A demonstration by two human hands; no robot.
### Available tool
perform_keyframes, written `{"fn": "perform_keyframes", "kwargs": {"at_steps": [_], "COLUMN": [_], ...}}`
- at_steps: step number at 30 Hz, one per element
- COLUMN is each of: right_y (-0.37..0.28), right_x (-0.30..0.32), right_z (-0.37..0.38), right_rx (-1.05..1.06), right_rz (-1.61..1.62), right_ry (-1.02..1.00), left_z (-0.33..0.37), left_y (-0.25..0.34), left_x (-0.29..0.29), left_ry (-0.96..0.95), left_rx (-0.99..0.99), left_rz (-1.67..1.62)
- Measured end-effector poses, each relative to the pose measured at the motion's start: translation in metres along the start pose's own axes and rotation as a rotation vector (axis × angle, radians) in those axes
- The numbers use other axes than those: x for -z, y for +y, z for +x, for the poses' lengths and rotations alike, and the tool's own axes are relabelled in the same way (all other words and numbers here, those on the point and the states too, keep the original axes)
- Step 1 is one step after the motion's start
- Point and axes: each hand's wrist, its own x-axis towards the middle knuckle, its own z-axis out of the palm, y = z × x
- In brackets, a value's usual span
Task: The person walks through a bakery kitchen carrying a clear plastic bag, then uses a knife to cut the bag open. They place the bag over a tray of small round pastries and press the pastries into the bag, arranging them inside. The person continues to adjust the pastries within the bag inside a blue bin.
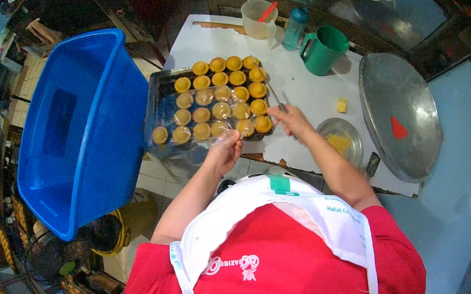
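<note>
A dark baking tray [159, 85] holds rows of small round golden-brown pastries [237, 77] in front of me. My left hand [227, 151] is at the tray's near edge, its fingers closed on clear plastic [169, 109] that stretches over the lower left pastries. Whether the plastic is a sheet or a container I cannot tell. My right hand [291, 121] is closed on the near end of a long thin metal tool like a knife [274, 90]. Its far part reaches along the tray's right side, beside the last column of pastries.
Left of the tray stands a big blue tub [85, 117]. On the white-covered table [288, 90] are a clear jug [257, 20], a blue bottle [295, 29], a green jug [324, 50], a yellow block [341, 105] and a metal bowl [352, 134]. A large round metal lid or tray [403, 117] leans at right.
</note>
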Motion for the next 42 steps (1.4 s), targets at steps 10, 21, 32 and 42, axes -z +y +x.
{"fn": "perform_keyframes", "kwargs": {"at_steps": [10, 21, 32, 42], "right_y": [0.038, 0.009, -0.015, 0.0], "right_x": [-0.056, -0.079, -0.084, -0.027], "right_z": [0.026, 0.018, 0.009, 0.005], "right_rx": [0.036, -0.015, -0.003, 0.301], "right_rz": [0.378, 0.533, 0.615, -0.242], "right_ry": [-0.011, -0.195, -0.258, 0.18], "left_z": [-0.049, -0.015, 0.004, 0.002], "left_y": [0.017, 0.034, 0.026, 0.086], "left_x": [-0.04, -0.024, -0.017, 0.024], "left_ry": [-0.276, 0.069, -0.116, -0.061], "left_rx": [0.307, -0.604, -0.635, -0.462], "left_rz": [0.406, 1.119, 0.867, 0.512]}}
